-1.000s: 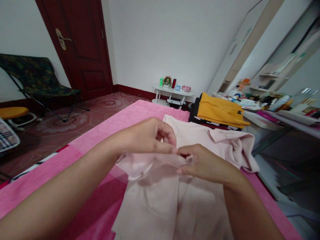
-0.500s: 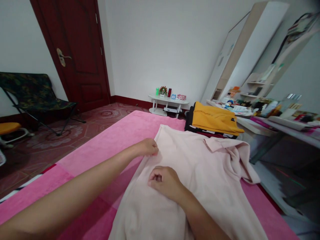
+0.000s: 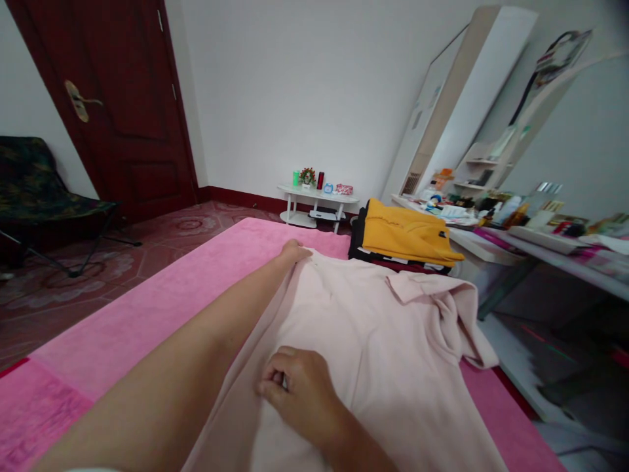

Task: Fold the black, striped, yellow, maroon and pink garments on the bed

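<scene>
A pale pink top (image 3: 344, 341) lies spread over the pink bed cover, a sleeve folded in over its right side. My left hand (image 3: 293, 252) is stretched far forward and closed on the top's far left corner. Closer to me, my right hand (image 3: 297, 383) rests on the left part of the top. Its thumb and fingers are curled into a pinch at the cloth; the fold between the fingertips is mostly hidden.
A stack of folded clothes with a yellow garment (image 3: 407, 229) uppermost sits at the bed's far right. Beyond the pink bed cover (image 3: 196, 288) stands a small white table (image 3: 314, 193). A cluttered dressing table (image 3: 496, 246) is at right, a camouflage chair (image 3: 54, 196) at left.
My left hand has moved forward along the top's left edge to its far corner. My right hand has come slightly nearer to me and left. The view has turned a little right.
</scene>
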A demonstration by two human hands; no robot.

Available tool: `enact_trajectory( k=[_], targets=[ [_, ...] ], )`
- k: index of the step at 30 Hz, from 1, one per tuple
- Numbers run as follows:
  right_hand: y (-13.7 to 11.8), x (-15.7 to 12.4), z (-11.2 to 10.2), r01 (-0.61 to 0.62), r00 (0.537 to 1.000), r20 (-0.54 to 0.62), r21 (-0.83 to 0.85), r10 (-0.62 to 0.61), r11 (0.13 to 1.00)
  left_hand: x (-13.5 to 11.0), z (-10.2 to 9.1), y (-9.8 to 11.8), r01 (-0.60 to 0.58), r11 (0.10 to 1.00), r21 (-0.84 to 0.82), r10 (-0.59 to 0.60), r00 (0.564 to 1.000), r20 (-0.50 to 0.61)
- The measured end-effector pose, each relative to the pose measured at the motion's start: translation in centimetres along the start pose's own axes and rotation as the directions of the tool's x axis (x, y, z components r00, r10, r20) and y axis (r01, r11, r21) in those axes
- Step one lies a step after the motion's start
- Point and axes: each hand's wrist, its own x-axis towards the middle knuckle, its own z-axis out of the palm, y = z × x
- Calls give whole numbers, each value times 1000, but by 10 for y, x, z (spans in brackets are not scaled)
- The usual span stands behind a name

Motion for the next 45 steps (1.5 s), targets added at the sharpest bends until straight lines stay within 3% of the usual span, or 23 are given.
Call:
enact_trajectory(
  k=[5, 9, 14, 18, 20, 22, 24, 25, 31, 39, 43, 45],
  targets=[
    [3, 2, 1, -1, 1000, 11, -52, 2, 999, 19, 18, -1, -102, 995, -9, 102, 995, 0],
    [4, 3, 2, -2, 1000, 24, -72, 3, 997, 24, 32, -13, -230, 973, -11, 230, 973, 9],
    [7, 4, 3, 10, 999, 31, -74, -8, 997, 23, 42, -31, -305, 942, 141, 306, 952, 17],
    [8, 3, 5, 9, 999, 35, -82, -7, 997, 10, 41, -26, -381, 886, 264, 399, 917, -15],
    [7, 3, 4, 10, 999, 37, -67, -8, 998, -2, 40, -22, -499, 807, 317, 492, 864, 106],
    [6, 4, 2, 11, 999, 48, -44, -9, 999, -13, 41, -22, -647, 679, 347, 547, 761, 348],
    [5, 4, -1, 7, 998, 61, -24, -5, 1000, -23, 42, -25, -740, 569, 360, 513, 661, 549],
    [5, 4, -2, 4, 998, 64, -15, -3, 1000, -28, 43, -26, -751, 544, 374, 482, 644, 594],
    [5, 3, -5, 8, 1000, 25, 66, -9, 998, -70, 33, -37, -687, 541, 484, 376, 713, 592],
    [4, 3, -1, -35, 997, -52, 231, 49, 972, -153, -21, -55, -703, 462, 541, 275, 693, 666],
    [0, 4, -7, -69, 984, -128, 384, 126, 921, -169, -22, -37, -579, 475, 663, 140, 793, 593],
    [1, 5, -17, -50, 964, -221, 384, 144, 922, -176, -16, -29, -533, 486, 693, 132, 828, 545]
  ],
)
